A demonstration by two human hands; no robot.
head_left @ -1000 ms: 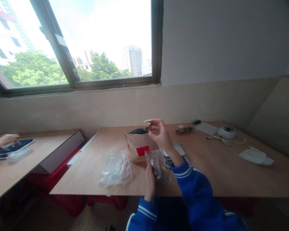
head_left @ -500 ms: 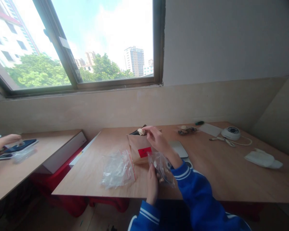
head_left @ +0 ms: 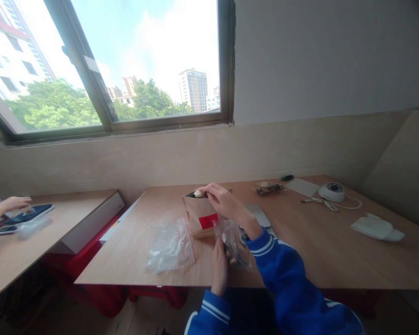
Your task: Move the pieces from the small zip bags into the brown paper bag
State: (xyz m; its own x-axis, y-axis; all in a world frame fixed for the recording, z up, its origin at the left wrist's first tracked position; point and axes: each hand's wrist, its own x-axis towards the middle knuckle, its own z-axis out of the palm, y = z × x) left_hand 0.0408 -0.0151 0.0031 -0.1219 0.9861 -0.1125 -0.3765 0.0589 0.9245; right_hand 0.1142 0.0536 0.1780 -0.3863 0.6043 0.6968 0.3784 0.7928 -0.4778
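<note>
A brown paper bag [head_left: 201,218] with a red label stands open on the wooden table [head_left: 317,251]. My right hand [head_left: 220,201] is at the bag's mouth, pinching a small pale piece [head_left: 198,193] between its fingers. My left hand [head_left: 219,264] grips a small clear zip bag [head_left: 234,243] with dark bits in it, held upright near the table's front edge. Both sleeves are blue with white stripes.
A pile of empty clear zip bags [head_left: 169,245] lies left of the paper bag. Further back are a flat grey device [head_left: 259,215], a small heap of pieces [head_left: 268,187], a white round gadget with cable [head_left: 331,191] and white cloth [head_left: 376,227]. Another person's hand [head_left: 12,204] rests by a phone at the left table.
My right hand has come down from above the paper bag to its mouth, carrying the pale piece. My left hand has kept holding the clear zip bag.
</note>
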